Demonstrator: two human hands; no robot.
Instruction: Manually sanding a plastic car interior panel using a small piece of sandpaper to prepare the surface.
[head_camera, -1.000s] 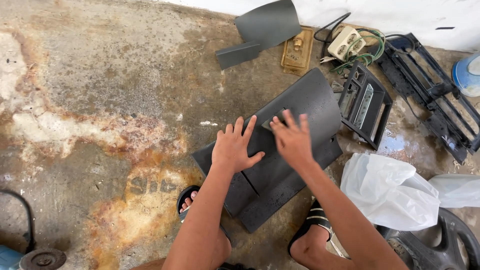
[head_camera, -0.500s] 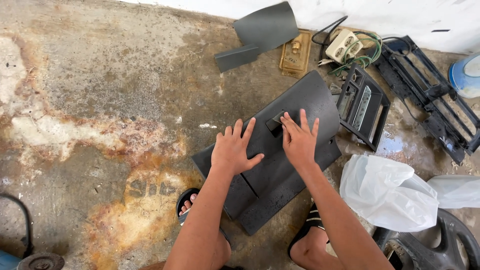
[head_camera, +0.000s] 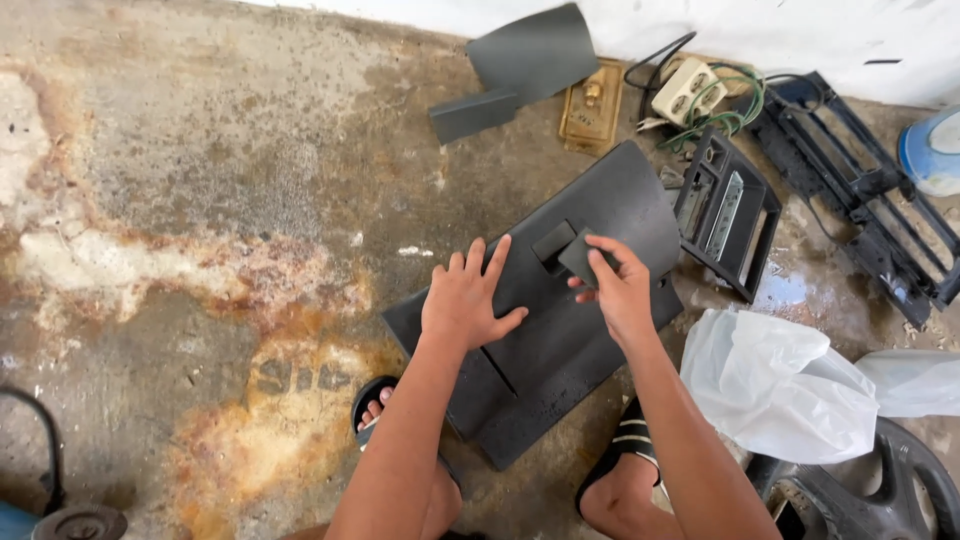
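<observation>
Right hand (head_camera: 618, 290) had left its flat press; its fingers now pinched the small dark flap (head_camera: 583, 255), lifted off the panel (head_camera: 560, 330), left hand (head_camera: 465, 298) spread flat, steadying.

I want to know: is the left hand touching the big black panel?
Touching. The head view shows the left hand pressed flat, fingers spread, on the panel.

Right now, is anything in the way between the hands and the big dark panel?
No, nothing visible. The left hand lies flat on the panel, fingers spread. The right hand is on it too, pinching the small dark flap by the panel's square hole. Both already touch it.
</observation>
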